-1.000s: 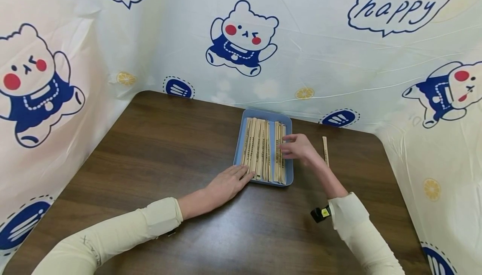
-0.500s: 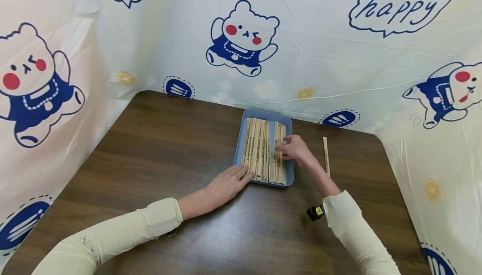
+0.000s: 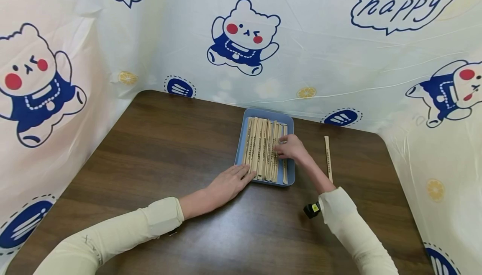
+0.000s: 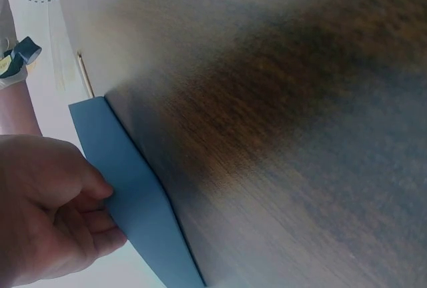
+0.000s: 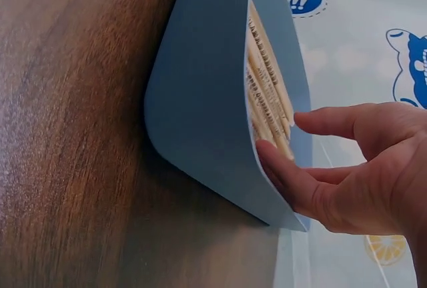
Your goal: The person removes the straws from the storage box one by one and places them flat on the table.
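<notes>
Tabletop point(image 3: 162, 141) in glossy dark-brown wood grain carries a shallow blue tray point(image 3: 266, 112) near its far edge, smooth and round-cornered, probably moulded plastic. Inside, a row of paper-wrapped sticks point(image 3: 257, 145) lies lengthwise, slim and straight, their matt beige sleeves printed in dark characters. The left hand point(image 3: 227, 184) rests over the tray's near-left corner, fingers extended, seemingly steadying it. The right hand point(image 3: 291, 148) reaches over the right wall, thumb and fingers curved about a few sticks and apparently pinching them against the row's right side. The step in hand looks like closing up the row; the next move seems to call for a gentle release that keeps the thin sleeves parallel. Smallest are two singles: one stick point(image 3: 285, 172) along the right wall inside, and a loose stick point(image 3: 328, 158) flat on the tabletop, right of the tray.
</notes>
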`<state>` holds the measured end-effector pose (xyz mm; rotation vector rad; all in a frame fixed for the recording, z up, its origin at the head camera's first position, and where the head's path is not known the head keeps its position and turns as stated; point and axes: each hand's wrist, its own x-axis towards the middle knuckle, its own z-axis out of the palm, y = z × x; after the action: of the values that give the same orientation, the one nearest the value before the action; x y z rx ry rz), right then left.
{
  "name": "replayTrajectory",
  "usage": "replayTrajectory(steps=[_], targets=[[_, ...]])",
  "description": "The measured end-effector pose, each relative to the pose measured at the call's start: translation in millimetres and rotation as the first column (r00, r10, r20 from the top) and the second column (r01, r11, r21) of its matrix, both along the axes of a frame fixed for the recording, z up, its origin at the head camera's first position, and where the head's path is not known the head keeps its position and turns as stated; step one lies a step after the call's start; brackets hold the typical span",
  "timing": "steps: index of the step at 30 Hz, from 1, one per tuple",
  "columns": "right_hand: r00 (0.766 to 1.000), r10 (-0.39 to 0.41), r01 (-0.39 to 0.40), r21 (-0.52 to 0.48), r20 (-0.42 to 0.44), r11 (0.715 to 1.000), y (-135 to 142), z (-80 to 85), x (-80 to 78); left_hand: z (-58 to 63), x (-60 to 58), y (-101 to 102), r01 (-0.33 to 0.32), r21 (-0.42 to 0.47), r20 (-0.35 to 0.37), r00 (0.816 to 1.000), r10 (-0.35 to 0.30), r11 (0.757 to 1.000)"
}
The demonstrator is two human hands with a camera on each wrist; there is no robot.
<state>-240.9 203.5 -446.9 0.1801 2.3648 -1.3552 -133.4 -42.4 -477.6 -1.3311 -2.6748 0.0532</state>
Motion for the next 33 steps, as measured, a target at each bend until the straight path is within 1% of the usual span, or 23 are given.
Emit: replayTrajectory(steps=[4,7,10,16,22,26,29,33], targets=[[0.997,0.045,-0.038,0.105,-0.067,0.994,0,-6.3,-2.3,1.0,0.3,0,-0.001,-0.004,0.002,1.000,0.001,1.000],[0.990,0.083,-0.058,0.212,-0.113,0.976,0,-10.0,-4.2,0.9,0.1,0,0.000,-0.003,-0.001,1.000,0.000,1.000],[0.986,0.096,-0.057,0.271,-0.134,0.961,-1,-13.2,-7.2,0.9,0.1,0,0.000,0.001,-0.002,1.000,0.000,1.000],[0.981,0.106,-0.051,0.309,-0.165,0.950,-4,-17.5,-11.0,2.0,1.0,0,-0.002,0.003,0.000,1.000,0.002,1.000],[0.976,0.139,-0.066,0.384,-0.166,0.921,-8,-17.8,-13.3,3.4,1.5,-1,-0.002,-0.010,-0.001,1.000,0.002,1.000],[0.974,0.160,-0.082,0.408,-0.163,0.909,-8,-18.1,-14.4,4.1,1.7,-1,-0.001,-0.015,-0.010,1.000,0.001,1.000],[0.972,0.163,-0.082,0.401,-0.171,0.912,-8,-18.2,-15.1,5.2,1.8,-1,-0.002,-0.017,-0.005,1.000,0.002,1.000],[0.979,0.124,-0.059,0.353,-0.163,0.934,-5,-16.5,-15.4,5.2,1.8,-1,-0.003,-0.016,0.007,1.000,0.003,1.000]])
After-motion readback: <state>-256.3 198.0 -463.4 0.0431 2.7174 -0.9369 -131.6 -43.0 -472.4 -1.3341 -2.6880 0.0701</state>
